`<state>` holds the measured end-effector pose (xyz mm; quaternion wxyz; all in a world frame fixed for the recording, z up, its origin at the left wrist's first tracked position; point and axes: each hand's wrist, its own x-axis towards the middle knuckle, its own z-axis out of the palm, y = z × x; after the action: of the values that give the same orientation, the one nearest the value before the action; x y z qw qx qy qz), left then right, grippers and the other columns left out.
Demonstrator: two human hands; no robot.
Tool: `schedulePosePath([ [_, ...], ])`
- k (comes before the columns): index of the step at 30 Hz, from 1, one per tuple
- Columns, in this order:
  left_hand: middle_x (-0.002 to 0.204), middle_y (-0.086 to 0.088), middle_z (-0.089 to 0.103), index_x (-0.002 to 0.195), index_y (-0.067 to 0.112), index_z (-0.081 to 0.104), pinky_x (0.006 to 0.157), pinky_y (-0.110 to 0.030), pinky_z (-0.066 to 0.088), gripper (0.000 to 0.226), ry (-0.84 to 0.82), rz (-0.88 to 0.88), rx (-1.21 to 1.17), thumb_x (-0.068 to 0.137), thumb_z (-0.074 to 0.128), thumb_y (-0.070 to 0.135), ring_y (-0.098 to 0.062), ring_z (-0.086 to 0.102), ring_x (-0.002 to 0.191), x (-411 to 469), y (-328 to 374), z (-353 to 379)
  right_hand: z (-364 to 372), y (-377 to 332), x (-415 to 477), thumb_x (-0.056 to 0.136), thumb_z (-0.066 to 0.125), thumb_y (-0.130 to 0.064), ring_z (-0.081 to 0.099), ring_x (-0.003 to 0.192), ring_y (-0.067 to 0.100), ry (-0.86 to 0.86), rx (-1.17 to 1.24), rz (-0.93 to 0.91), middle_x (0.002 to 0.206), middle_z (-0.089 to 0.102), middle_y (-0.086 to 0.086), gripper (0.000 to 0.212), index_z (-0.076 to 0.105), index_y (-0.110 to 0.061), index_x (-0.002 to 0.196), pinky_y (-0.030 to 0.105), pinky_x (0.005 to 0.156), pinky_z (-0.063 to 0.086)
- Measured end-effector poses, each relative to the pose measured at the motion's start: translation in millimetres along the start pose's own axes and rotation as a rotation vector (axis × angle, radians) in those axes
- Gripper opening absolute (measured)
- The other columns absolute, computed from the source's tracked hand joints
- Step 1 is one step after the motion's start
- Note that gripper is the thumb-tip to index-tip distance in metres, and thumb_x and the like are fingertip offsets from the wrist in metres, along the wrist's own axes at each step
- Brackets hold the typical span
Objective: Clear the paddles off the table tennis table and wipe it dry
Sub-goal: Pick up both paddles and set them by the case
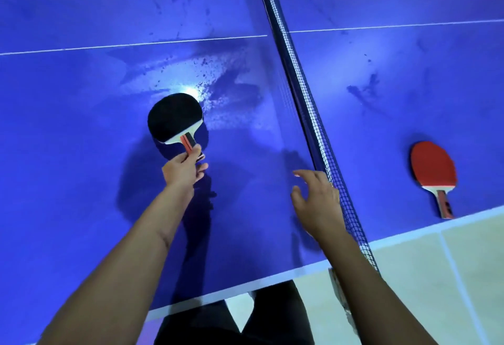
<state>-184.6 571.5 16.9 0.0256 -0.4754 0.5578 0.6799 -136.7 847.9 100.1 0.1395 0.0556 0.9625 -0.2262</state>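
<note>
Left hand (183,170) grasping black paddle (175,117); right hand (316,200) released, empty. Red paddle (433,168) right of net (305,104), wet table (81,154) still unwiped.

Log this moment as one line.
left hand: grip on black paddle handle | right hand: open, empty, beside net | red paddle: flat on table, past net | wet patches unwiped
</note>
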Motion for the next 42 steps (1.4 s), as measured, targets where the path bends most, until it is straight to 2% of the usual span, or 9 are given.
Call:
schedulePosePath([
  [5,0.093,0.004,0.078,0.096,0.021,0.074,0.052,-0.022,0.043,0.024,-0.138,0.048,0.069,0.086,0.077,0.042,-0.007,0.069,0.064,-57.6,-15.1,21.6,-23.2,30.8,6.1,0.097,0.060,-0.017,0.061,0.104,0.032,0.090,0.083,0.056,0.127,0.057,0.005,0.034,0.064,-0.020,0.130,0.044,0.105,0.038],
  [11,0.093,0.007,0.078,0.101,0.025,0.074,0.050,-0.024,0.042,0.023,-0.267,0.181,0.186,0.089,0.073,0.044,-0.007,0.065,0.058,-129.8,-22.4,76.5,-61.1,91.9,13.7,0.097,0.055,-0.021,0.059,0.113,0.026,0.106,0.104,0.098,0.133,0.053,0.003,0.037,0.061,-0.022,0.133,0.037,0.106,0.033],
  [19,0.090,0.002,0.078,0.103,0.023,0.073,0.039,-0.019,0.036,0.019,-0.419,0.241,0.296,0.090,0.073,0.036,-0.011,0.061,0.053,-212.8,-70.2,177.0,-111.2,239.7,18.2,0.097,0.055,-0.022,0.054,0.120,0.029,0.182,0.093,0.204,0.135,0.052,0.006,0.039,0.058,-0.021,0.136,0.041,0.102,0.033],
  [24,0.089,0.002,0.078,0.097,0.024,0.074,0.037,-0.019,0.035,0.015,-0.427,0.252,0.378,0.091,0.071,0.037,-0.011,0.063,0.054,-243.5,-109.3,226.0,-133.1,345.2,35.9,0.093,0.057,-0.021,0.053,0.122,0.033,0.208,0.031,0.354,0.131,0.055,0.009,0.039,0.059,-0.018,0.133,0.044,0.100,0.039],
  [28,0.091,0.000,0.078,0.099,0.024,0.074,0.038,-0.019,0.034,0.015,-0.418,0.259,0.400,0.091,0.071,0.037,-0.012,0.063,0.054,-259.4,-130.0,249.4,-134.7,412.6,56.9,0.097,0.056,-0.029,0.053,0.121,0.039,0.176,-0.014,0.472,0.127,0.055,0.014,0.037,0.055,-0.014,0.131,0.047,0.100,0.041],
  [32,0.090,-0.002,0.077,0.102,0.019,0.074,0.038,-0.020,0.034,0.019,-0.400,0.268,0.433,0.091,0.072,0.034,-0.013,0.062,0.055,-266.2,-138.1,257.0,-122.3,437.8,70.7,0.100,0.054,-0.041,0.057,0.116,0.039,0.150,-0.042,0.473,0.124,0.056,0.017,0.040,0.053,-0.010,0.126,0.047,0.096,0.043],
  [36,0.091,-0.004,0.077,0.103,0.016,0.074,0.039,-0.021,0.035,0.019,-0.375,0.264,0.453,0.091,0.071,0.031,-0.013,0.061,0.055,-268.6,-140.4,259.4,-113.7,440.4,78.1,0.093,0.060,-0.030,0.057,0.116,0.038,0.124,-0.087,0.468,0.126,0.057,0.017,0.042,0.052,-0.006,0.127,0.045,0.096,0.043],
  [39,0.092,-0.004,0.077,0.103,0.016,0.074,0.039,-0.021,0.035,0.019,-0.351,0.263,0.441,0.091,0.071,0.031,-0.012,0.061,0.055,-270.1,-139.5,261.4,-112.9,438.8,85.1,0.096,0.059,-0.026,0.056,0.119,0.039,0.097,-0.096,0.484,0.129,0.055,0.019,0.040,0.050,-0.004,0.129,0.045,0.100,0.041],
  [42,0.092,-0.002,0.077,0.102,0.020,0.075,0.040,-0.021,0.037,0.018,-0.332,0.277,0.419,0.090,0.072,0.034,-0.013,0.063,0.056,-275.3,-136.3,255.6,-118.7,433.6,86.1,0.101,0.055,-0.028,0.057,0.103,0.040,0.047,0.141,0.545,0.131,0.047,0.022,0.039,0.050,0.000,0.128,0.043,0.089,0.044],
])
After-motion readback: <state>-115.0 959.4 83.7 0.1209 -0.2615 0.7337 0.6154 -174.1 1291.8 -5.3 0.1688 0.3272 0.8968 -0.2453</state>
